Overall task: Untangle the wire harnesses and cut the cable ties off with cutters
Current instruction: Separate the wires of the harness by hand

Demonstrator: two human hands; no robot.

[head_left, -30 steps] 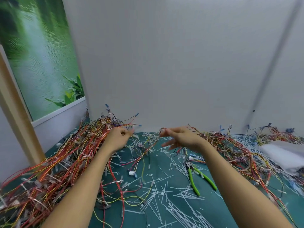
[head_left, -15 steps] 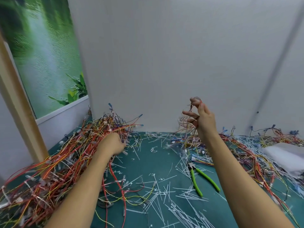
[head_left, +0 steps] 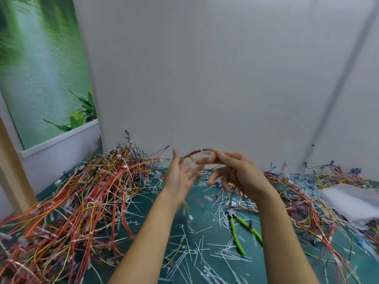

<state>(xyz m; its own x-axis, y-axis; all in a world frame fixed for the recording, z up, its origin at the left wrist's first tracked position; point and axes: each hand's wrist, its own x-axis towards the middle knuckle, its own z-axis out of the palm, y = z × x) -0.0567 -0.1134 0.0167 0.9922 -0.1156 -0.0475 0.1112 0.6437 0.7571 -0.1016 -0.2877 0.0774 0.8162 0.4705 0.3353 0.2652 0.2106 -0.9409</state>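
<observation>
A pale grey wall (head_left: 215,74) filled most of the view, with a green landscape poster (head_left: 39,66) on the left. Below them a dark green desk (head_left: 205,228) carried everything else. The biggest mass on it was a heap of red, orange and yellow wire harnesses (head_left: 82,201) spreading from the back left corner toward the near left edge. A second, flatter spread of harnesses (head_left: 303,203) ran along the right side, partly under a white sheet-like thing (head_left: 352,203) too blurred to identify. Cut white cable ties (head_left: 207,255) lay scattered across the middle of the desk.

Both bare forearms reached forward above the desk's centre. The right hand (head_left: 240,171) was closed around a small bundle of orange wires (head_left: 202,152), which arched up and over toward the left hand (head_left: 180,175). The left hand was spread, fingers apart and blurred, just beside the bundle's hanging end; whether it touched the wires could not be told. A white tie (head_left: 202,150) sat at the top of the arch.

Green-handled cutters (head_left: 239,230) lay on the desk below the right forearm, among the cut ties, apart from both hands.
</observation>
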